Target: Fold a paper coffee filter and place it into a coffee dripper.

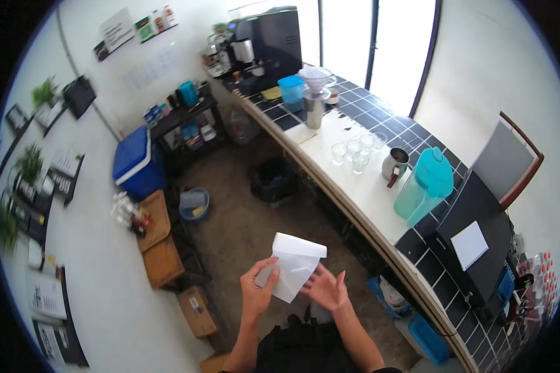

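Thin white paper [295, 270], its upper edge curled over, is pinched between the thumb and fingers of my left hand [260, 286]. A greyish flat part of it, or a second piece, shows under my thumb; which one I cannot tell. My right hand [327, 288] is spread palm up at the paper's right edge. Its fingertips are partly behind the sheet, and I cannot tell whether they touch it. Both hands are above the floor, to the left of the tiled counter [371, 105].
On the counter stand a coffee dripper [316, 79] on a metal vessel, several glasses [354, 150], a metal pitcher [395, 163], a turquoise lidded jug [427, 186] and a spiral notepad [469, 245]. A black-lined bin [273, 179], blue basin [194, 204] and blue cooler [133, 161] lie beyond.
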`<state>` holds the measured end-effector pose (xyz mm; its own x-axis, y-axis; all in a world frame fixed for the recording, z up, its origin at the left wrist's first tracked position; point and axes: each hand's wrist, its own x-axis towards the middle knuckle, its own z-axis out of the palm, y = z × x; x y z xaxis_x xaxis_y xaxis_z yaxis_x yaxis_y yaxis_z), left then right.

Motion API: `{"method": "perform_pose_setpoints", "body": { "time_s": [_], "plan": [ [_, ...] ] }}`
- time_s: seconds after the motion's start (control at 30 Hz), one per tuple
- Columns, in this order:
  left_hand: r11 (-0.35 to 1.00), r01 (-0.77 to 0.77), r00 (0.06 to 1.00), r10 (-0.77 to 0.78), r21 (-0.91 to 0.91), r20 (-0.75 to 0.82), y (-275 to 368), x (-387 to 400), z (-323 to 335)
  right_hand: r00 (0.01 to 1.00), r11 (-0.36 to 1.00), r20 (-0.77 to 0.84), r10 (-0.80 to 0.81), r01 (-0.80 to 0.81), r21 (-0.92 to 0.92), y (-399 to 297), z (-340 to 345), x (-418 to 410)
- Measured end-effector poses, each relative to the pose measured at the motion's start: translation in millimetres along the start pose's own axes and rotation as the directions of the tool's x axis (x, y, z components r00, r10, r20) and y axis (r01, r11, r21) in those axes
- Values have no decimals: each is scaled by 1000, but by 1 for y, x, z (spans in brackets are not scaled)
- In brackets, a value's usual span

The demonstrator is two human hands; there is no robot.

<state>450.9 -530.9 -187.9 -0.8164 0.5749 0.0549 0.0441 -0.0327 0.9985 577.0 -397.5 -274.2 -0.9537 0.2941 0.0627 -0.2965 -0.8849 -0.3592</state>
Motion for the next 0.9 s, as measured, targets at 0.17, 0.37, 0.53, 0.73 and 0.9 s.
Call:
{"method": "perform_pose_setpoints", "body": {
  "time_s": [0.17,0.37,0.53,0.73,0.9],
  "plan": [
    [989,-66,997,60,133,50,-3,87,27,1000,931,-4,-4,3,-365,-22,-22,68],
    [974,-55,995,71,219,-66,-7,179,43,953,664,-165,-254,47,-746,-97,3,181],
    [994,88,992,-81,-72,92,-10,264,35,922,585,-241,-302,-20,-811,-138,14,265],
    [923,324,846,-184,-209,501,-6,369,28,890,581,-273,-366,-12,-814,-171,12,318],
    [958,257,718,-100,-128,689,-11,439,62,907,408,-151,-394,26,-912,-193,4,346]
  ]
}}
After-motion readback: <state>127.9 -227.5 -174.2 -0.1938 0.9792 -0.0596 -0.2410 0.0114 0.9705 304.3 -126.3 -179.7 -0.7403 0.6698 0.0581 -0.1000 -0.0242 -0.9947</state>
